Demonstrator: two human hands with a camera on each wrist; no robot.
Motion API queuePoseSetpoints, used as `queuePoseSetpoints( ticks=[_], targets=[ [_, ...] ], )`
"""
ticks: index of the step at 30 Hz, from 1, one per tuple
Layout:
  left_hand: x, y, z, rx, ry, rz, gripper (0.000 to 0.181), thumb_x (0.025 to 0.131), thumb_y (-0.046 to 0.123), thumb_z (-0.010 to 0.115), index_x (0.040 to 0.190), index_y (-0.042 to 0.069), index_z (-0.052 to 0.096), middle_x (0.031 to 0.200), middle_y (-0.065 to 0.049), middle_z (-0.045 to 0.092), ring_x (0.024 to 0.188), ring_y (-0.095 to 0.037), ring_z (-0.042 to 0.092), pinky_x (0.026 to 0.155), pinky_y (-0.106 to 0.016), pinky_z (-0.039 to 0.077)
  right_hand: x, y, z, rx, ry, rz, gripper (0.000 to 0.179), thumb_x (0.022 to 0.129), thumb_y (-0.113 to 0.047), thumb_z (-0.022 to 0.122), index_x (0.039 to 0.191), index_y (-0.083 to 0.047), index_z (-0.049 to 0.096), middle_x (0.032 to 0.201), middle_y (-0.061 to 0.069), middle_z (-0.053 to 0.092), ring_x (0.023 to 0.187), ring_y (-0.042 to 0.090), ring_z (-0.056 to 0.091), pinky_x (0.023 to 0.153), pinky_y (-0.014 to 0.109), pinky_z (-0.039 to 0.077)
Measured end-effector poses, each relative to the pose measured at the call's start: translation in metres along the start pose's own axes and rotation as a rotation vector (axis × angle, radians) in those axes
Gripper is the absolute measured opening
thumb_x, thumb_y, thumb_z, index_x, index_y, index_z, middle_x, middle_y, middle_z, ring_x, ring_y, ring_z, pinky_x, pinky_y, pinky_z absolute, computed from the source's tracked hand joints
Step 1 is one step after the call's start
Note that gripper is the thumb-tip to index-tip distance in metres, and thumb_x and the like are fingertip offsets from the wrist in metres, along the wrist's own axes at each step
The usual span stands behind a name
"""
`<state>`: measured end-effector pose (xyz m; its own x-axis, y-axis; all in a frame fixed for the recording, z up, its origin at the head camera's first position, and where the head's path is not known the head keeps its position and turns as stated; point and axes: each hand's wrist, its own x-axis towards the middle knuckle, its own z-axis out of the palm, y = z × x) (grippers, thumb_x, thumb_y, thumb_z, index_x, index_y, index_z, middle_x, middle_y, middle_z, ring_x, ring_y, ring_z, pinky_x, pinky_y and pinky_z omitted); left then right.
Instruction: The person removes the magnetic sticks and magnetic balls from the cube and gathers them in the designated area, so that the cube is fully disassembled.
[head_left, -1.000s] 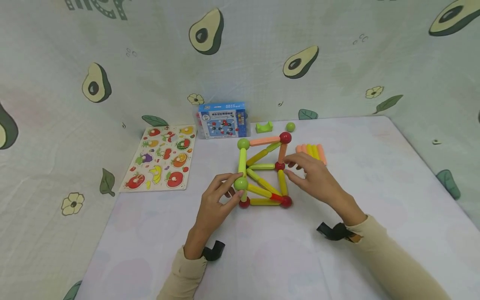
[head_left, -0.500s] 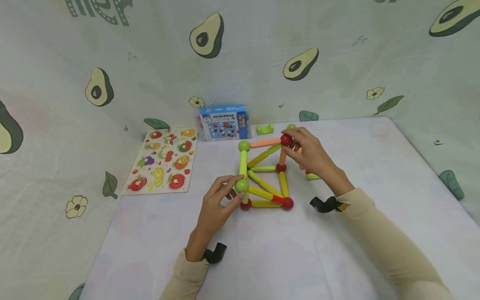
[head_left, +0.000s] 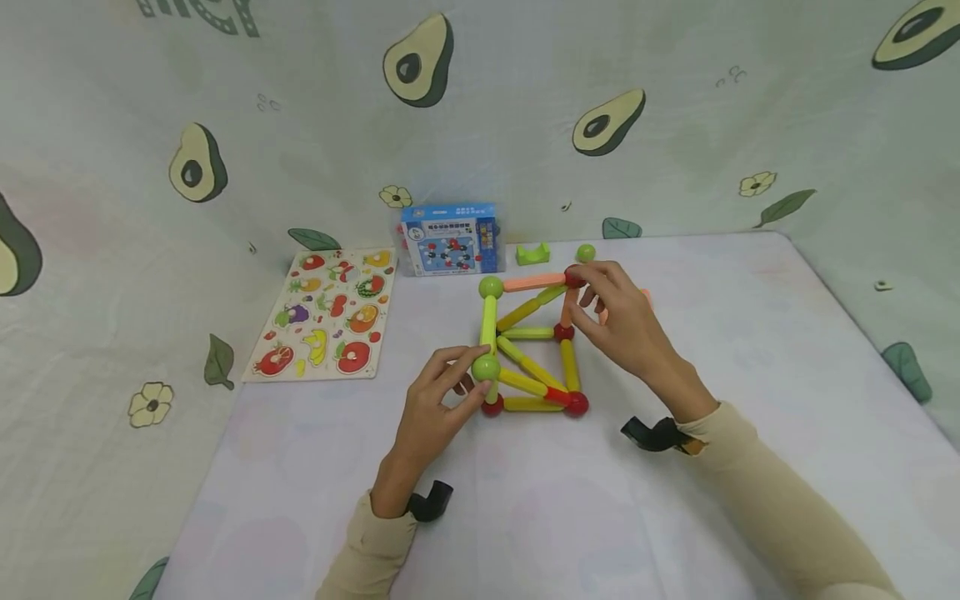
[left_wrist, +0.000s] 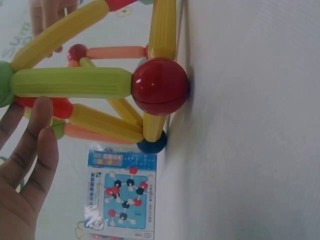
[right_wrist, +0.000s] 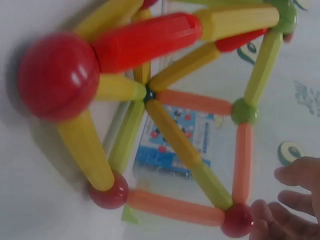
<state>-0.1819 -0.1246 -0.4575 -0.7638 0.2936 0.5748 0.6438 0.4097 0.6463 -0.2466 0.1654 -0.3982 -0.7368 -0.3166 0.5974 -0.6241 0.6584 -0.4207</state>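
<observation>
A frame of yellow, green, salmon and red rods (head_left: 570, 365) joined by balls stands on the table. At its near left top corner is a green ball (head_left: 486, 367), which my left hand (head_left: 431, 407) pinches between thumb and fingers. Other fingers of that hand lie near an upright green rod (left_wrist: 75, 82) in the left wrist view. My right hand (head_left: 626, 321) is at the far right top corner. Its fingertips touch a red ball (right_wrist: 237, 220) there, while the thumb stands apart from the ball. A dark blue ball (left_wrist: 152, 142) sits low at the back corner.
Behind the frame stand a blue boxed set (head_left: 450, 240), a green curved piece (head_left: 532, 254) and a loose green ball (head_left: 586, 252). A fruit puzzle board (head_left: 322, 315) lies to the left. Loose salmon rods (head_left: 647, 297) show partly behind my right hand.
My right hand has moved up and away from beside the lower red ball to the top red ball, and its thumb has since come off that ball. The left hand keeps its place.
</observation>
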Motion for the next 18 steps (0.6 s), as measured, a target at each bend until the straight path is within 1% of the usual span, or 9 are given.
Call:
queuePoseSetpoints(
  ticks=[2,5,8,11,14,18],
  targets=[
    [0.000,0.000,0.000,0.002,0.000,-0.003,0.048,0.093,0.019,0.074,0.139,0.020,0.061,0.128,0.001,0.056,0.086,-0.012,0.058,0.071,-0.026,0.053,-0.006,-0.004,0.001,0.029,-0.026,-0.022,0.044,0.086,-0.002,0.075,0.128,0.000,0.061,0.120,0.011,0.058,0.085,0.018,0.058,0.069,0.035,0.052],
    [0.000,0.000,0.000,0.003,-0.002,-0.007,0.048,0.093,0.020,0.074,0.139,0.021,0.061,0.128,0.001,0.056,0.086,-0.012,0.058,0.071,-0.026,0.053,-0.018,-0.009,0.004,0.065,-0.099,-0.026,0.040,0.086,-0.005,0.078,0.123,-0.003,0.064,0.111,0.005,0.061,0.085,0.016,0.057,0.069,0.035,0.053],
    [0.000,0.000,0.001,0.002,-0.007,-0.007,0.047,0.093,0.020,0.073,0.139,0.020,0.061,0.127,0.001,0.056,0.086,-0.012,0.058,0.071,-0.026,0.053,-0.033,-0.013,0.008,0.097,-0.195,-0.023,0.037,0.087,-0.011,0.079,0.121,-0.006,0.067,0.108,0.002,0.063,0.087,0.015,0.059,0.068,0.035,0.055],
    [0.001,0.000,0.001,0.004,-0.008,-0.005,0.047,0.094,0.020,0.073,0.139,0.020,0.062,0.127,0.001,0.056,0.086,-0.012,0.058,0.071,-0.026,0.053,-0.048,-0.014,0.011,0.130,-0.272,-0.014,0.036,0.087,-0.012,0.079,0.121,-0.009,0.067,0.108,0.001,0.064,0.088,0.015,0.060,0.068,0.034,0.057],
    [0.001,0.001,0.000,0.007,-0.006,-0.003,0.047,0.093,0.020,0.073,0.139,0.020,0.062,0.127,0.001,0.056,0.086,-0.012,0.058,0.071,-0.026,0.053,-0.058,-0.014,0.013,0.163,-0.319,-0.004,0.034,0.087,-0.011,0.078,0.120,-0.010,0.067,0.107,0.000,0.064,0.089,0.015,0.061,0.069,0.034,0.057],
    [0.001,0.001,-0.001,0.010,-0.006,-0.007,0.047,0.093,0.021,0.073,0.139,0.020,0.061,0.128,0.001,0.056,0.086,-0.012,0.058,0.071,-0.026,0.053,-0.067,-0.014,0.014,0.205,-0.380,0.000,0.031,0.088,-0.012,0.077,0.117,-0.009,0.068,0.104,-0.001,0.064,0.089,0.014,0.061,0.072,0.034,0.058]
  ],
)
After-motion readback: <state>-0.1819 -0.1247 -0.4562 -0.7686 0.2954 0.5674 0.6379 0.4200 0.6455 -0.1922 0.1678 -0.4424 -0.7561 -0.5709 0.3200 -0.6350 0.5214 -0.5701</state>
